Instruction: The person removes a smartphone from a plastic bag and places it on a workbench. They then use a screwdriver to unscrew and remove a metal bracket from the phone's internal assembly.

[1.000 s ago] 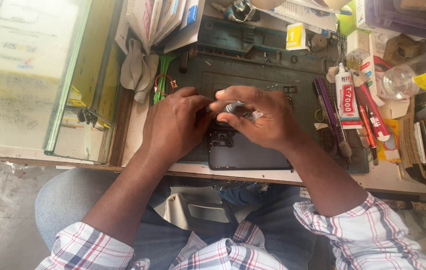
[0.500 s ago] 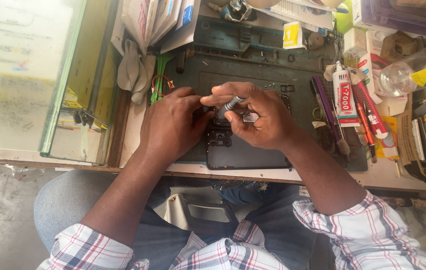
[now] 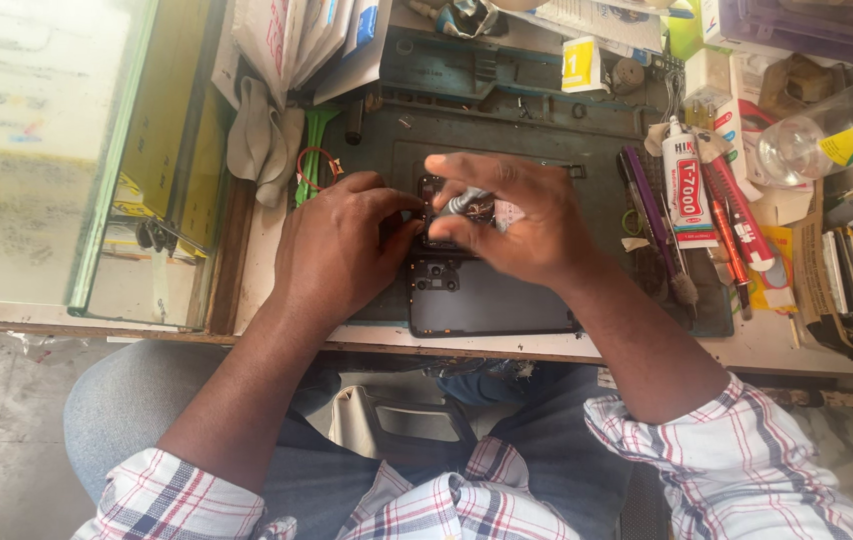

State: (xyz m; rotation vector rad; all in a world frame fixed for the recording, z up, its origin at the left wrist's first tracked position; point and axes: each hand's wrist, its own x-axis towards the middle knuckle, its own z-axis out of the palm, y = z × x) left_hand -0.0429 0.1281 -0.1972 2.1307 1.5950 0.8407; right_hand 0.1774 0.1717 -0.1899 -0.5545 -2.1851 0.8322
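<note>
Repair worktop (image 3: 277, 240), pale and cluttered, seen from above; a dark mat (image 3: 537, 125) covers its middle, and a glass case (image 3: 67, 160) stands at the left. On the mat, near the front edge, lies a dark phone (image 3: 492, 300) with its back facing up, its upper part open and hidden under the hands.

Left hand (image 3: 332, 245): rests on the mat at the phone's upper left, fingertips pressed against the phone's edge to steady it; the grip is closed down onto the phone rather than around it.

Right hand (image 3: 522, 215): bent over the phone's upper end, thumb and forefinger pinched shut on a small grey tool (image 3: 462, 203); its tip is blurred, so its kind cannot be told.

Step in hand, as judged: fine work on the phone's exposed upper section, one hand bracing, the other working the tool. The next move would call for a steady brace and small, precise fingertip motion.

Surroundings: a glue tube (image 3: 685, 185) and red pens (image 3: 737, 220) to the right of the mat, a cloth (image 3: 262, 140) and green pry tool (image 3: 312, 150) to the left, papers (image 3: 307, 40) at the top. The floor below is grey stone.
</note>
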